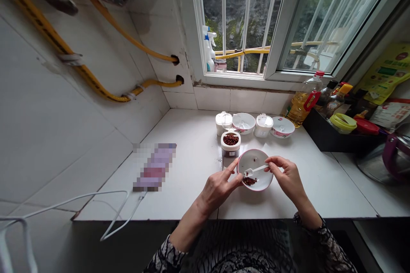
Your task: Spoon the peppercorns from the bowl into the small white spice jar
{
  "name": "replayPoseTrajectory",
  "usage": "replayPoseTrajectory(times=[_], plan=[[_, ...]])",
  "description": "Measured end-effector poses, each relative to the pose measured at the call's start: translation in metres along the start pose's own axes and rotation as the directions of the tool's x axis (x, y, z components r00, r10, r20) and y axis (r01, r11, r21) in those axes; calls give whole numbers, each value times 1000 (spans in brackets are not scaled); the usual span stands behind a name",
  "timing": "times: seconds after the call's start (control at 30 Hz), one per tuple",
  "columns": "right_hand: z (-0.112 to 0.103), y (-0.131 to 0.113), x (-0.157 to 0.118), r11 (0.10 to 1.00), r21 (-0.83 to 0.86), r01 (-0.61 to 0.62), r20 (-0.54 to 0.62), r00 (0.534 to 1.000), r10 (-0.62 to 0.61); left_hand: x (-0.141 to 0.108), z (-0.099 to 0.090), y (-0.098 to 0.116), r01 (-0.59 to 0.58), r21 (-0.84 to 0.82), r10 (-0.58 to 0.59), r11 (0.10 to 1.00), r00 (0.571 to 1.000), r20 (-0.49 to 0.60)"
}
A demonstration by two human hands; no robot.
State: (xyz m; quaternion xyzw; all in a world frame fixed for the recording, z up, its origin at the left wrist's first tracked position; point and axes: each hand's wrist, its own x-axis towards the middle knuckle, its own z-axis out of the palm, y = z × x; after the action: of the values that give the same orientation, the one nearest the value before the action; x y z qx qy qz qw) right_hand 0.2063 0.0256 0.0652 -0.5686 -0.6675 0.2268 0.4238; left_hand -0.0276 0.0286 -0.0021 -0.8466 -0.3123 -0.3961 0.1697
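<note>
A white bowl with a pink rim [261, 160] rests on the white tiled counter, with small dark red-brown pieces [249, 181] at its lower left. My left hand [221, 187] grips the bowl's left edge between thumb and fingers. Pinched in my right hand [285, 175] is the handle of a small white spoon [249, 172], whose head is inside the bowl above the pieces. Just behind the bowl stands an open jar [230, 144] filled with similar dark pieces.
Behind the jar are two white containers [264, 125] and two more bowls [282, 127]. An oil bottle [301, 101] and a black condiment box [326, 136] stand to the right. A blurred-out flat object [155, 168] with a white cable [123, 217] lies left.
</note>
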Motion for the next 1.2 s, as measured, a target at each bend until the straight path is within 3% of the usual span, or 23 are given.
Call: replayPoseTrajectory(times=[0.17,0.27,0.47,0.63,1.0,1.2], plan=[[-10,6,-11,920,-349,181,-68,974,-218,0,0,1,-10,11,10,1000,1000,-12],[-6,6,-21,890,-404,214,-47,966,-253,2,-2,3,-24,29,24,999,1000,-11],[13,5,-33,985,-173,-22,-111,994,2,2,-3,5,-56,50,55,997,998,17],[10,4,-33,980,124,-155,-124,978,170,-1,-1,4,-36,48,36,998,999,6],[5,3,-25,906,365,-215,-149,947,285,3,1,3,11,42,-10,999,1000,-21],[4,-8,11,849,500,-172,-145,950,278,4,1,3,26,28,-25,999,999,-42]])
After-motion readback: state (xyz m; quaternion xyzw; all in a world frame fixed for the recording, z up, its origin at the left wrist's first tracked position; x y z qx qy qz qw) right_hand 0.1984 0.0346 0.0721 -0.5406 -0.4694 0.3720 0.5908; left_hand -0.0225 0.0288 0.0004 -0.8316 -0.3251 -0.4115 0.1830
